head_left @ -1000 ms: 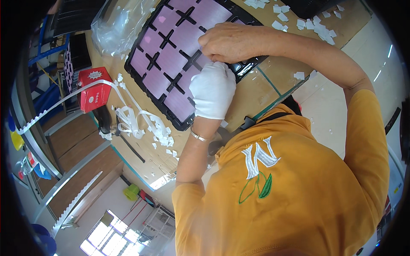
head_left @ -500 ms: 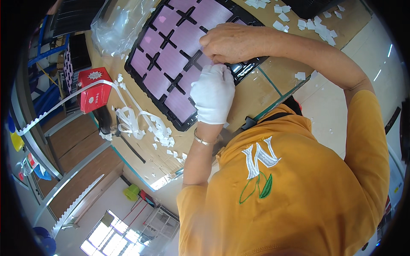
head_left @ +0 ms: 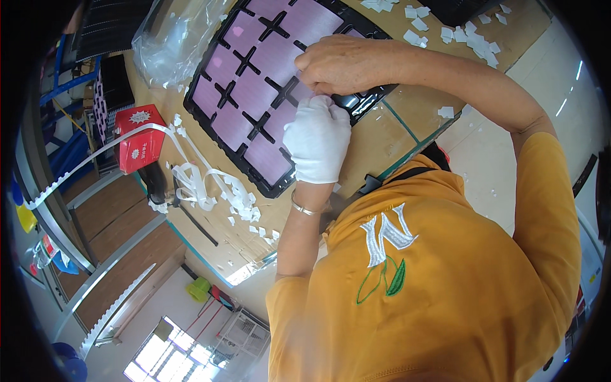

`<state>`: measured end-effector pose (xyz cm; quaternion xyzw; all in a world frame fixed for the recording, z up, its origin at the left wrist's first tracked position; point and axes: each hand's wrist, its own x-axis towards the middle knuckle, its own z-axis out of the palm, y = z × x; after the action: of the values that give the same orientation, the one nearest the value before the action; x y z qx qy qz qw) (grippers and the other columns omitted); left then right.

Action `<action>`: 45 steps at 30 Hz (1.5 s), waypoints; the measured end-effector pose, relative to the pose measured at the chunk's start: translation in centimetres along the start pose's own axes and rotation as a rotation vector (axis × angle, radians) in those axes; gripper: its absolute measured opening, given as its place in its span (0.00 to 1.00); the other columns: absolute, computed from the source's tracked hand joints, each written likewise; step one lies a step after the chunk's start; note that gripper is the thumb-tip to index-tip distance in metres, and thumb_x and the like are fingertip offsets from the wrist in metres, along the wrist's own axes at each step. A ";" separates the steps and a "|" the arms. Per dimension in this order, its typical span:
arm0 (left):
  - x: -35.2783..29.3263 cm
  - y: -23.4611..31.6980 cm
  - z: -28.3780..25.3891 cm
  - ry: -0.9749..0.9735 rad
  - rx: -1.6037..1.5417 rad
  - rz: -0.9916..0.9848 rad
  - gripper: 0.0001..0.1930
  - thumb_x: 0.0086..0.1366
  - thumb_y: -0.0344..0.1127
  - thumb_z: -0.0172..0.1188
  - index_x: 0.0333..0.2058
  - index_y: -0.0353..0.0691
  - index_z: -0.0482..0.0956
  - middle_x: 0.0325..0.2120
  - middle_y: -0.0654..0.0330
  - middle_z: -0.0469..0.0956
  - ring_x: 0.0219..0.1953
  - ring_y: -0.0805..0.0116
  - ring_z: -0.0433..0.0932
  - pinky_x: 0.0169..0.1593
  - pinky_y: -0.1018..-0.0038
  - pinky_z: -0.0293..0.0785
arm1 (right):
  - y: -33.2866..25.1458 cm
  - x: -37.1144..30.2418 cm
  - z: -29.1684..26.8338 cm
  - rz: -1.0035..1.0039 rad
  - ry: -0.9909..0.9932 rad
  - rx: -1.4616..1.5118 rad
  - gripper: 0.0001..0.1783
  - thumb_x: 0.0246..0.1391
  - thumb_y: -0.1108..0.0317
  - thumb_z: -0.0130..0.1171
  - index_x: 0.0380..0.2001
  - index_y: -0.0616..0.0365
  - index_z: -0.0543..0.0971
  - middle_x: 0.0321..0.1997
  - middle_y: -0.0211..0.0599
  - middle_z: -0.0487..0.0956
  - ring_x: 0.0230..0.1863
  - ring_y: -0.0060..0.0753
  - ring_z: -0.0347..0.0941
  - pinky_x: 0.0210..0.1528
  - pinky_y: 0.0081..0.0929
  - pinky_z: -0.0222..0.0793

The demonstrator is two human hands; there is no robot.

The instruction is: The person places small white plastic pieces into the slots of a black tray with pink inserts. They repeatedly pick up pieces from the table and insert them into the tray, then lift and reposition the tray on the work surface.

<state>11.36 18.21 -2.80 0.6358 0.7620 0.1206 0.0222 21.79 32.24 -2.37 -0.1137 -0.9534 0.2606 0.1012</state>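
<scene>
A black plastic tray with cross-shaped dividers lies on the table, its compartments filled with flat lilac pieces. Over its near right corner both hands meet, fingertips almost touching. My left hand, in a white glove, is closed in a pinch against the tray. Bare and bent in from the right, my right hand also has its fingers pressed together there. Whatever lies between the fingertips is hidden. One compartment just beside the hands shows shiny black with no lilac piece in it.
White strip backing and small white scraps litter the table on the left; more scraps lie at the far right. A red box, a clear plastic bag and a black-handled tool stand or lie left of the tray.
Both hands stay at the same corner of the tray, fingers closed. The whole view has shifted very slightly.
</scene>
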 end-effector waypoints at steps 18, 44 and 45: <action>-5.4 -4.1 -9.9 -0.597 -0.598 0.152 0.10 0.58 0.35 0.69 0.33 0.36 0.82 0.22 0.60 0.77 0.24 0.69 0.75 0.30 0.74 0.72 | -2.0 -3.6 -2.7 -0.073 -0.250 0.216 0.09 0.48 0.64 0.63 0.29 0.58 0.82 0.33 0.36 0.76 0.39 0.41 0.75 0.42 0.37 0.70; -5.1 -3.2 -2.8 -0.059 -0.086 0.564 0.17 0.50 0.35 0.59 0.40 0.40 0.77 0.45 0.55 0.76 0.49 0.55 0.74 0.53 0.59 0.69 | -4.1 -7.8 -1.4 -0.247 -0.105 -0.301 0.07 0.43 0.71 0.56 0.29 0.59 0.77 0.33 0.32 0.70 0.44 0.35 0.67 0.48 0.33 0.61; -4.5 -3.6 -3.2 -0.075 -0.135 0.560 0.16 0.50 0.35 0.59 0.40 0.40 0.77 0.44 0.55 0.76 0.47 0.55 0.75 0.51 0.59 0.70 | -3.9 -7.1 -1.9 -0.215 -0.080 -0.248 0.07 0.43 0.71 0.56 0.29 0.58 0.77 0.33 0.33 0.70 0.44 0.36 0.68 0.48 0.34 0.62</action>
<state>8.13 12.72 -0.98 0.8225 0.5458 0.1487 0.0585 28.42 28.00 0.31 -0.0121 -0.9882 0.1329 0.0758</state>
